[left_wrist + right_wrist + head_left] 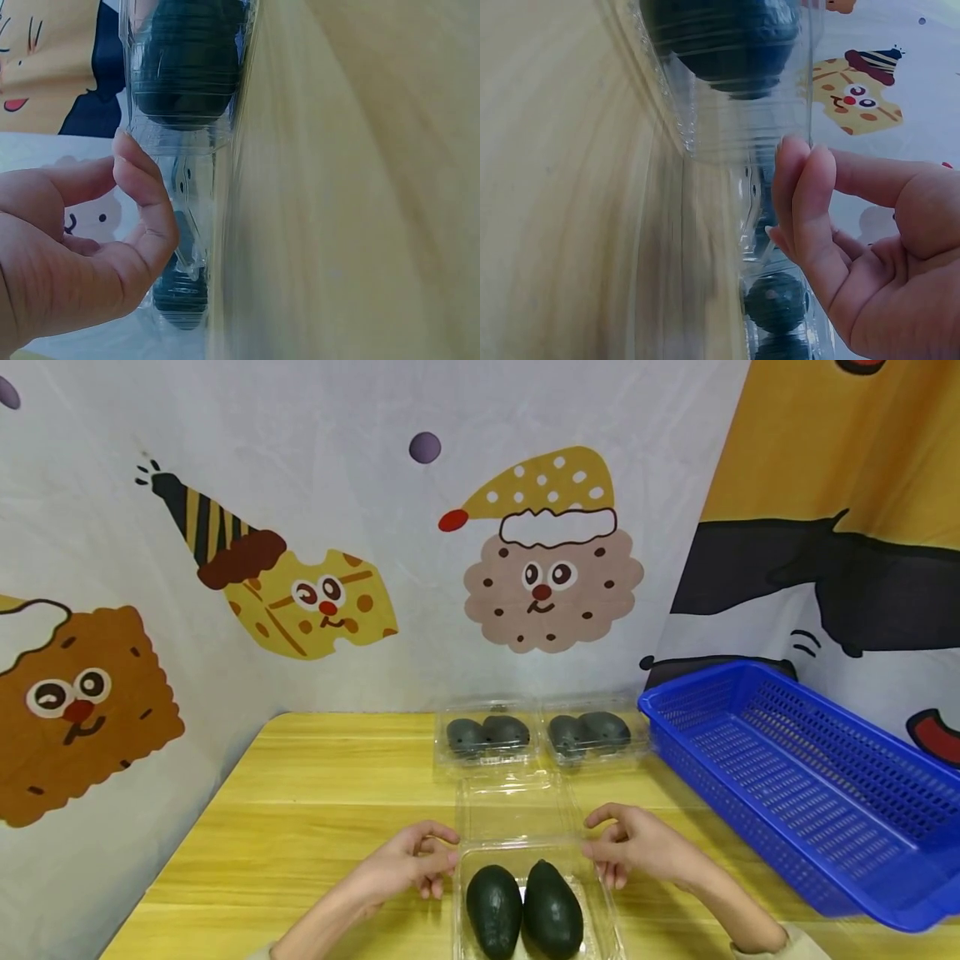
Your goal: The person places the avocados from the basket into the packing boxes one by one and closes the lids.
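Note:
Two dark green avocados [553, 912] lie side by side in a clear plastic clamshell box [459, 935] at the front of the table. Its hinged lid [517, 810] is folded back, away from the person. Beside the box's left edge, near the hinge, is my left hand [412, 860], fingers loosely bent. Opposite it, my right hand [637, 843] has its fingertips right at the right rear corner. In the left wrist view, the thumb and forefinger [131, 161] come close together by the box's end. The right wrist view has the fingertips [817, 180] overlapping the box edge.
Two more clear boxes, the left one [487, 760] and the right one [592, 756], stand at the back with dark avocados inside. A blue plastic basket [757, 827] sits at the right. A cartoon-printed cloth [375, 510] hangs behind the wooden table [330, 777].

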Demonstrator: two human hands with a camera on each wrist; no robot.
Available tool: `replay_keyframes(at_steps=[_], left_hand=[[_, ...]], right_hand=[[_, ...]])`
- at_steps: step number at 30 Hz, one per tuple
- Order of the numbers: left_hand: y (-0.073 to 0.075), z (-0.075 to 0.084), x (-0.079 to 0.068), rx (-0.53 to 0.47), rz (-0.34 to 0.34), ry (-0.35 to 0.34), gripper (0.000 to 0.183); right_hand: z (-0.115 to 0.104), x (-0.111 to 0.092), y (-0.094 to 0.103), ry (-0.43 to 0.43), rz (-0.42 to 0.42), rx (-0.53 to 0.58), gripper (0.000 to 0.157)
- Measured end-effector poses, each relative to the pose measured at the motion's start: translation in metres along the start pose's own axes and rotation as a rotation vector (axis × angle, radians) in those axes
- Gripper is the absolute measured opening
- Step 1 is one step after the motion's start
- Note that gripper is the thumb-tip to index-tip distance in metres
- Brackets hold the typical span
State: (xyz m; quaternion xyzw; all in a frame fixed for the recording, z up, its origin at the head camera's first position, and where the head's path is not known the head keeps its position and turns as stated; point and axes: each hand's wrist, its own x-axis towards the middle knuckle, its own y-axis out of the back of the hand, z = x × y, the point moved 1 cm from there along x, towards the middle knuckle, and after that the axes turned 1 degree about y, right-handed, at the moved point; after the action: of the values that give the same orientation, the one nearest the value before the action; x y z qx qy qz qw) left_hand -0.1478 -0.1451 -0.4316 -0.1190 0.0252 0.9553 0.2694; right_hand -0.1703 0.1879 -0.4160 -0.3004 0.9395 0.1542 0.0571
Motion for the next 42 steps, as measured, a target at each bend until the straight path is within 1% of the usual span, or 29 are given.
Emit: replay_keyframes(at_steps=[7, 13, 16, 21, 36, 38, 42], left_hand=[[0.001, 0.001, -0.003, 0.010, -0.019, 0.009, 0.045], [0.001, 0.004, -0.005, 0.012, -0.065, 0.019, 0.041], [0.001, 0.005, -0.007, 0.009, -0.082, 0.021, 0.041], [0.001, 0.006, -0.008, 0.008, -0.089, 0.024, 0.041], [0.000, 0.008, -0.011, 0.010, -0.132, 0.003, 0.040], [0.000, 0.008, -0.011, 0.016, -0.133, -0.003, 0.039], [-0.001, 0.008, -0.010, 0.028, -0.112, -0.007, 0.037]], right_hand=[[0.001, -0.002, 0.000, 0.003, -0.057, 0.091, 0.054], [0.002, -0.003, -0.002, 0.022, -0.100, 0.123, 0.051], [0.002, -0.003, -0.003, 0.025, -0.112, 0.131, 0.049], [0.001, -0.004, -0.003, 0.032, -0.130, 0.140, 0.047], [0.000, -0.007, -0.005, 0.072, -0.186, 0.127, 0.042], [-0.001, -0.007, -0.005, 0.081, -0.189, 0.126, 0.042], [-0.002, -0.005, -0.004, 0.091, -0.173, 0.118, 0.042]])
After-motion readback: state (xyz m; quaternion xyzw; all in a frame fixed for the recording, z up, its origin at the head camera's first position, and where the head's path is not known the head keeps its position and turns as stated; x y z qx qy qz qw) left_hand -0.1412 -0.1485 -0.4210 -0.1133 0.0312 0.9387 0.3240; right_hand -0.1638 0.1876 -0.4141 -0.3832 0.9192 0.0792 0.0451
